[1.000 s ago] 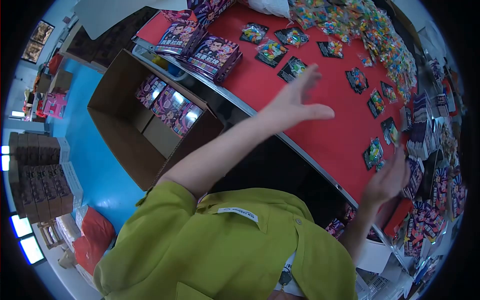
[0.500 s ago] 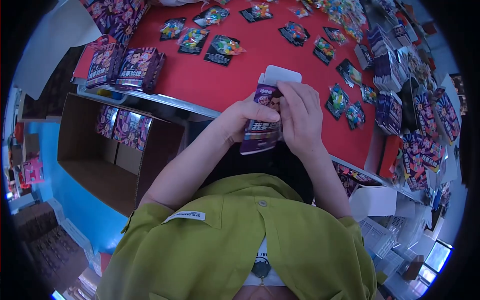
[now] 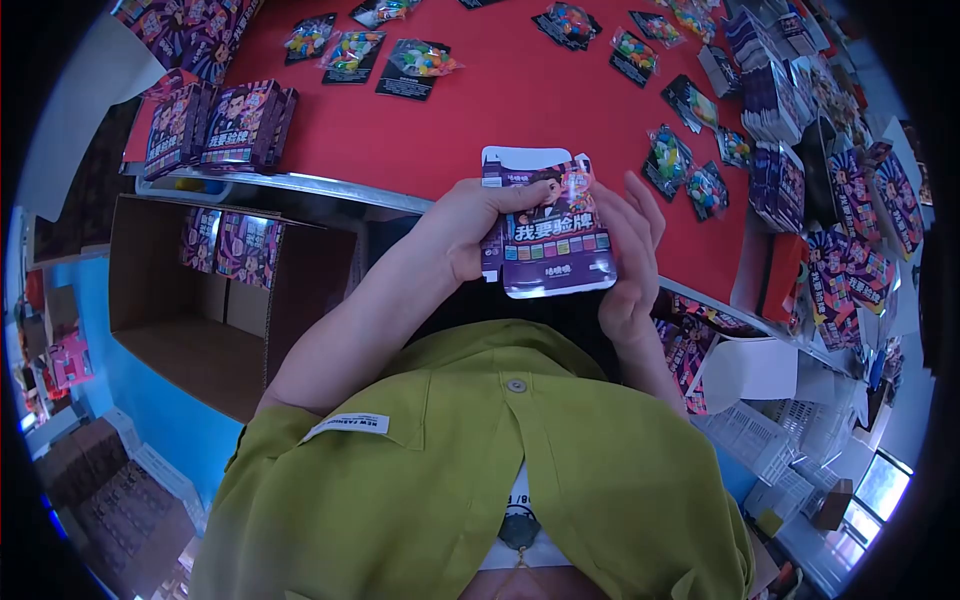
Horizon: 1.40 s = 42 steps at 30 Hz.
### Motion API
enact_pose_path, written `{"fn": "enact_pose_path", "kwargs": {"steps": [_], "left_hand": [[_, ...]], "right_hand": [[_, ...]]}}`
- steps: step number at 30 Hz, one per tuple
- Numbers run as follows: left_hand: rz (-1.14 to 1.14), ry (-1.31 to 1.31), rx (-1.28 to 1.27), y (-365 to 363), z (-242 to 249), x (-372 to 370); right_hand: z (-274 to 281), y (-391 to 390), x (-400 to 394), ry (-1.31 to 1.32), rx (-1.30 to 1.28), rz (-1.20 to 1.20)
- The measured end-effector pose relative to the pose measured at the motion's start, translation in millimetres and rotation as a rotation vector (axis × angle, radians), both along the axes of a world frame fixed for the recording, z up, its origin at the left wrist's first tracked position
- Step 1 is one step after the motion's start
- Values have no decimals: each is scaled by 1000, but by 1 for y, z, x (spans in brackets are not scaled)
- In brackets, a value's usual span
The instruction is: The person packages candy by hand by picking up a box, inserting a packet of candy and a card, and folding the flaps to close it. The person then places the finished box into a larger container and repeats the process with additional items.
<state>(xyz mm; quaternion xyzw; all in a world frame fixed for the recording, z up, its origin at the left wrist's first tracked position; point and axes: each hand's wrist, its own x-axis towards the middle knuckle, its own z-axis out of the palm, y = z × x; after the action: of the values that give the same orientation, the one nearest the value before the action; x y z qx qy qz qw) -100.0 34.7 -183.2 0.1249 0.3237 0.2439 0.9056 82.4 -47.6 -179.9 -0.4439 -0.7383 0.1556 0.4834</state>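
Observation:
A purple printed cardboard box [image 3: 562, 250] is tilted with its front up, over the near edge of the red table. Its white top flap stands open at the far end. My left hand [image 3: 468, 222] is closed around the left side of the box, its thumb pressed on the printed front. Along the right side lies my right hand [image 3: 630, 245], fingers stretched out and apart, palm toward the box edge. Beyond the hands, small clear bags of colourful candy [image 3: 668, 160] rest on black cards on the red table [image 3: 480, 100].
Finished-looking purple boxes [image 3: 240, 125] stand at the table's left edge. Below them is an open brown carton [image 3: 190, 345] with similar boxes inside. Stacks of flat purple cartons [image 3: 775, 190] line the right side, near a red object [image 3: 783, 278]. White plastic crates [image 3: 745, 440] sit lower right.
The box has turned so its printed front faces up more fully. My right hand has come off its top and opened at its right side. The view has shifted slightly.

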Motion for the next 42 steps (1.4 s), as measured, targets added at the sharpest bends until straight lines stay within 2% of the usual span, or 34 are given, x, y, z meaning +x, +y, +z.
{"fn": "enact_pose_path", "kwargs": {"steps": [1,4,6,7,8,10,11,12,14,15,19,22,24,25,27,34,36,40,42], "left_hand": [[-18,-3,-62,0,-1,0],[-57,-34,-177,-5,-5,6],[6,36,-76,-10,-4,9],[-189,-193,77,-8,2,-10],[-194,-188,76,-14,3,-8],[373,874,1086,-25,4,-5],[372,1122,1491,-20,-2,-17],[367,1129,1487,-17,-2,-16],[248,500,1558,-11,0,-8],[176,246,1351,-10,-5,-3],[207,254,1267,2,-6,0],[214,262,1115,4,1,2],[225,233,856,11,7,3],[229,229,853,14,11,5],[210,188,773,20,18,6],[291,259,658,22,22,11],[240,311,682,17,29,13],[204,296,684,23,27,14],[142,185,730,28,23,7]], "right_hand": [[1,-5,3,-227,134,9],[-12,-7,6,-172,73,-5],[-13,2,13,-93,31,-4],[-13,6,15,-92,29,-11],[-15,10,14,-30,31,39],[-14,11,12,38,33,93],[-12,9,10,66,-101,64],[-10,7,7,95,-241,35],[-4,14,-5,77,-298,-25],[-2,17,-8,53,-340,-86],[-1,19,-8,99,-416,-48],[-1,19,-13,249,-430,25],[-1,21,-13,517,-559,70],[0,24,-13,511,-562,70],[3,34,-14,1141,-641,176],[7,37,-14,1246,-660,272],[8,38,-10,1318,-763,168],[12,37,-8,1310,-750,127],[14,33,-16,646,-378,-92]]}}
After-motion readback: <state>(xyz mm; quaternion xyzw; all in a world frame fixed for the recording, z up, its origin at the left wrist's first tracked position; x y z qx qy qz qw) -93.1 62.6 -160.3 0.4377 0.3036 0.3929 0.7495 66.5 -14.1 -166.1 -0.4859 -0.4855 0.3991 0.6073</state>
